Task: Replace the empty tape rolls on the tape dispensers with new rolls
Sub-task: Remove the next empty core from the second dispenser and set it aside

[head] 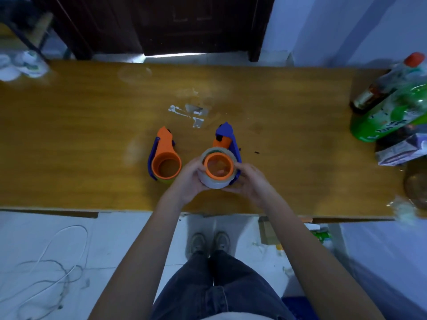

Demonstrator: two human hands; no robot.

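Note:
Two orange-and-blue tape dispensers stand on the wooden table (69,135). The left dispenser (164,155) stands alone with its orange hub showing, no hand on it. The right dispenser (227,139) has a clear tape roll (213,182) sitting around its orange hub. My left hand (190,179) grips the roll from the left side, fingers curled around it. My right hand (250,181) holds the roll and the dispenser's blue frame from the right. The lower part of the roll is partly hidden by my fingers.
Torn tape scraps (191,113) stick to the table behind the dispensers. Bottles (390,112) and a purple carton (402,151) crowd the right end; a brown round object (416,185) lies near them. White items (20,65) lie at the far left corner. Cables (46,269) lie on the floor.

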